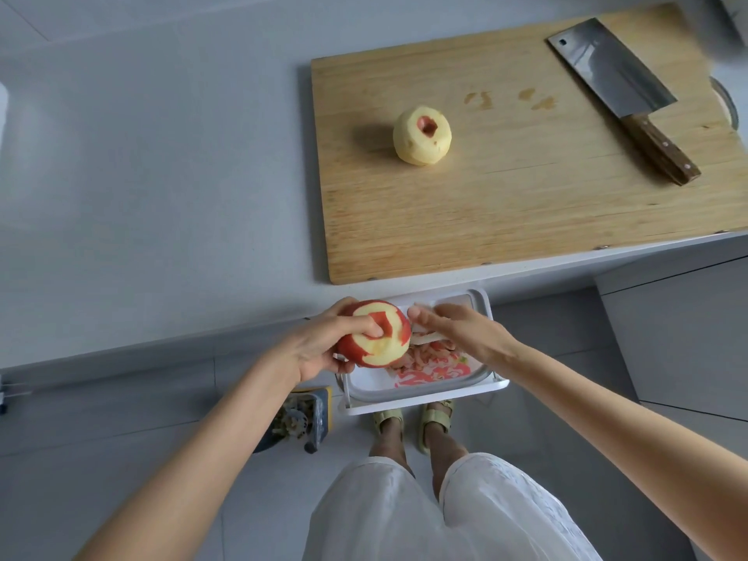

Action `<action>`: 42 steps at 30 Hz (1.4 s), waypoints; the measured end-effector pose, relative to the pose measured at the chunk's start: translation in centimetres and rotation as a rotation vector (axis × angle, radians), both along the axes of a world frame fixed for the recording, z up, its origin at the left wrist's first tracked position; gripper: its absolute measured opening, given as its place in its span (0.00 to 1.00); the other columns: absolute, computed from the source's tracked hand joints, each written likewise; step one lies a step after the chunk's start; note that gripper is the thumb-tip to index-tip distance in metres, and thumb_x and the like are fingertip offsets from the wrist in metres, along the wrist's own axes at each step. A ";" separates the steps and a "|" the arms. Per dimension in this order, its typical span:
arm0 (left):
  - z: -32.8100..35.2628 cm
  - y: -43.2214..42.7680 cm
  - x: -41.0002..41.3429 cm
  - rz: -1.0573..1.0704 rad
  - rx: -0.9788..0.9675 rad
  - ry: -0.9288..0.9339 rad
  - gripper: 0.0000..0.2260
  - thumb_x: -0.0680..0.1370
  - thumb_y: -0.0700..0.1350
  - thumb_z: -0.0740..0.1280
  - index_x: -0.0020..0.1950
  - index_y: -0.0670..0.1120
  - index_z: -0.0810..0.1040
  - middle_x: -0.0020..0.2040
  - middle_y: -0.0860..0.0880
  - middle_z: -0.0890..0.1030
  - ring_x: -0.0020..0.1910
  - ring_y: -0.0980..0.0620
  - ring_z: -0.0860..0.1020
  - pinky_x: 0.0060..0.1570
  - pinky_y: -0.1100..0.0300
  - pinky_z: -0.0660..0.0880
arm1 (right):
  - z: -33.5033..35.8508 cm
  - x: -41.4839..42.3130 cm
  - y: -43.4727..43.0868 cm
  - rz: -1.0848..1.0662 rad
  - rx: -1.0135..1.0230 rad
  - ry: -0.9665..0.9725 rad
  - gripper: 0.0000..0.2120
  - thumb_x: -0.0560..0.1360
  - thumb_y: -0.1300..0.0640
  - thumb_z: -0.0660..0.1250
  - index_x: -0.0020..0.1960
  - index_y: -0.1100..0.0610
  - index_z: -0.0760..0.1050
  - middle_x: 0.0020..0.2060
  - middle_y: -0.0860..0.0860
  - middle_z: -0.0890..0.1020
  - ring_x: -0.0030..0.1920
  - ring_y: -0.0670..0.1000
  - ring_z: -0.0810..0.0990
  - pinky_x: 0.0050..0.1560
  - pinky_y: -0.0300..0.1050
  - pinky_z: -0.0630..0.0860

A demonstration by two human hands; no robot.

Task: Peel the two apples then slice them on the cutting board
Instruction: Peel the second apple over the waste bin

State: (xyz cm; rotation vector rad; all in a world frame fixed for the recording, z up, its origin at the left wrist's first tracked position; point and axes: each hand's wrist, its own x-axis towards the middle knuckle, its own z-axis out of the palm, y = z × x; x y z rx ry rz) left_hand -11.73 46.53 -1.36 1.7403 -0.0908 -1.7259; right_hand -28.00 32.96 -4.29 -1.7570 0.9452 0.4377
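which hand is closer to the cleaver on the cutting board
Right. The right hand, holding a white peeler, is off the near edge of the counter, left of the cleaver; the left hand, holding the half-peeled apple, is farther left.

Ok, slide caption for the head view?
Left hand holds a half-peeled apple over the peel bin, right hand beside it; a peeled apple sits on the cutting board.

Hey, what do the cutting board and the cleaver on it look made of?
Cutting board: pale wood, possibly bamboo, matte, with strip grain and stains. Cleaver: blade looks like steel, grey with dull sheen; its grip looks like dark wood with pale rivets.
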 end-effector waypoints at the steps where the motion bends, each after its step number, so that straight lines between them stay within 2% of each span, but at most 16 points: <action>1: -0.1 0.0 0.0 0.029 -0.003 0.004 0.22 0.60 0.47 0.71 0.54 0.53 0.75 0.54 0.42 0.78 0.51 0.46 0.75 0.36 0.58 0.71 | -0.1 -0.1 0.2 -0.046 0.043 -0.006 0.44 0.57 0.19 0.54 0.56 0.51 0.74 0.49 0.45 0.79 0.52 0.51 0.78 0.51 0.47 0.71; 4: -0.4 0.1 -0.2 0.068 -0.005 -0.019 0.23 0.61 0.47 0.71 0.56 0.54 0.75 0.55 0.42 0.78 0.51 0.46 0.76 0.36 0.58 0.71 | -0.4 0.0 0.6 -0.077 0.053 -0.020 0.52 0.51 0.17 0.58 0.66 0.49 0.67 0.58 0.42 0.74 0.56 0.50 0.76 0.52 0.47 0.70; 7: -0.4 0.1 -0.3 0.090 0.006 -0.018 0.23 0.61 0.48 0.70 0.56 0.51 0.75 0.53 0.43 0.79 0.49 0.48 0.76 0.33 0.61 0.70 | -0.9 0.4 0.6 -0.041 -0.035 -0.017 0.54 0.51 0.16 0.56 0.67 0.48 0.65 0.62 0.43 0.74 0.50 0.47 0.76 0.47 0.46 0.70; 9: -0.5 0.4 -0.2 0.135 0.023 0.023 0.23 0.61 0.48 0.71 0.55 0.48 0.76 0.51 0.43 0.79 0.47 0.49 0.75 0.32 0.61 0.70 | -1.4 0.4 0.2 0.002 -0.192 0.038 0.53 0.52 0.17 0.54 0.66 0.49 0.65 0.60 0.43 0.76 0.46 0.45 0.75 0.41 0.44 0.68; 11: -0.6 0.6 0.0 0.200 0.030 0.080 0.23 0.61 0.47 0.71 0.56 0.46 0.76 0.50 0.42 0.78 0.46 0.48 0.75 0.32 0.60 0.70 | -2.2 0.2 -0.2 0.097 -0.394 0.126 0.50 0.54 0.19 0.54 0.65 0.50 0.66 0.53 0.45 0.79 0.45 0.48 0.78 0.38 0.43 0.67; 14: -0.9 1.0 0.1 0.256 0.009 0.123 0.27 0.62 0.46 0.71 0.61 0.45 0.74 0.54 0.41 0.78 0.49 0.45 0.78 0.36 0.56 0.77 | -3.2 0.2 -0.2 0.248 -0.646 0.155 0.39 0.64 0.24 0.59 0.64 0.51 0.66 0.48 0.48 0.82 0.45 0.51 0.79 0.38 0.43 0.65; 17: -1.1 1.4 -0.1 0.375 -0.018 0.204 0.27 0.64 0.44 0.72 0.62 0.42 0.74 0.57 0.39 0.79 0.49 0.42 0.81 0.41 0.47 0.81 | -2.9 0.2 0.2 0.215 -0.714 0.006 0.29 0.74 0.31 0.53 0.62 0.52 0.69 0.44 0.50 0.82 0.46 0.54 0.80 0.39 0.44 0.64; 19: -1.1 1.6 -0.1 0.423 -0.028 0.223 0.26 0.64 0.40 0.72 0.62 0.41 0.73 0.57 0.38 0.78 0.49 0.40 0.82 0.42 0.45 0.81 | -2.0 0.0 0.1 0.168 -0.695 -0.105 0.26 0.77 0.37 0.45 0.54 0.53 0.72 0.34 0.49 0.79 0.40 0.55 0.79 0.36 0.45 0.64; 20: -1.1 1.6 -0.1 0.446 -0.033 0.229 0.26 0.65 0.38 0.73 0.62 0.41 0.73 0.57 0.37 0.78 0.49 0.39 0.82 0.42 0.44 0.81 | -1.5 -0.2 0.0 0.156 -0.689 -0.149 0.25 0.78 0.39 0.44 0.50 0.54 0.73 0.30 0.49 0.77 0.37 0.55 0.78 0.34 0.46 0.65; 22: -1.1 1.5 -0.1 0.494 -0.037 0.241 0.26 0.64 0.38 0.71 0.62 0.41 0.73 0.56 0.37 0.78 0.48 0.39 0.82 0.42 0.43 0.81 | -0.4 -0.2 -0.2 0.135 -0.711 -0.253 0.21 0.81 0.46 0.50 0.43 0.56 0.75 0.25 0.49 0.75 0.31 0.55 0.76 0.31 0.46 0.68; 24: -1.1 1.3 -0.1 0.516 -0.037 0.250 0.25 0.64 0.38 0.69 0.61 0.41 0.73 0.54 0.37 0.79 0.47 0.39 0.81 0.42 0.43 0.81 | 0.7 0.2 0.0 0.180 -0.799 -0.409 0.19 0.80 0.50 0.55 0.37 0.58 0.75 0.23 0.50 0.73 0.26 0.54 0.72 0.28 0.43 0.62; 27: -1.0 0.8 -0.6 0.482 -0.030 0.257 0.13 0.71 0.36 0.66 0.55 0.42 0.76 0.46 0.39 0.83 0.44 0.41 0.83 0.38 0.48 0.81 | 1.8 1.4 1.0 0.327 -0.924 -0.542 0.17 0.77 0.52 0.58 0.32 0.56 0.72 0.21 0.49 0.72 0.23 0.53 0.68 0.30 0.40 0.58; 32: -0.8 0.3 -1.3 0.439 -0.014 0.176 0.07 0.76 0.38 0.63 0.52 0.46 0.77 0.49 0.40 0.81 0.47 0.43 0.81 0.39 0.50 0.80 | 2.2 2.7 1.5 0.340 -1.040 -0.599 0.18 0.75 0.53 0.60 0.28 0.56 0.66 0.19 0.50 0.68 0.21 0.55 0.65 0.30 0.40 0.56; 36: -0.9 0.5 -1.3 0.423 -0.010 0.208 0.07 0.77 0.41 0.63 0.54 0.45 0.76 0.51 0.40 0.80 0.52 0.41 0.80 0.36 0.53 0.79 | 2.1 2.8 1.4 0.333 -1.021 -0.635 0.19 0.75 0.53 0.63 0.27 0.56 0.66 0.19 0.50 0.67 0.21 0.54 0.63 0.30 0.40 0.56; 39: -0.8 0.9 -0.9 0.383 -0.026 0.290 0.07 0.73 0.41 0.64 0.50 0.45 0.76 0.41 0.42 0.82 0.41 0.46 0.81 0.33 0.55 0.78 | 1.9 2.5 0.8 0.302 -0.971 -0.687 0.20 0.76 0.52 0.62 0.27 0.57 0.69 0.18 0.49 0.67 0.21 0.53 0.63 0.29 0.39 0.56; 42: -0.5 1.5 -0.5 0.304 -0.051 0.333 0.15 0.64 0.41 0.69 0.51 0.43 0.75 0.37 0.43 0.83 0.35 0.47 0.82 0.31 0.55 0.78 | 1.4 2.2 0.5 0.289 -0.914 -0.742 0.22 0.78 0.49 0.57 0.29 0.57 0.73 0.19 0.49 0.69 0.20 0.53 0.66 0.25 0.40 0.60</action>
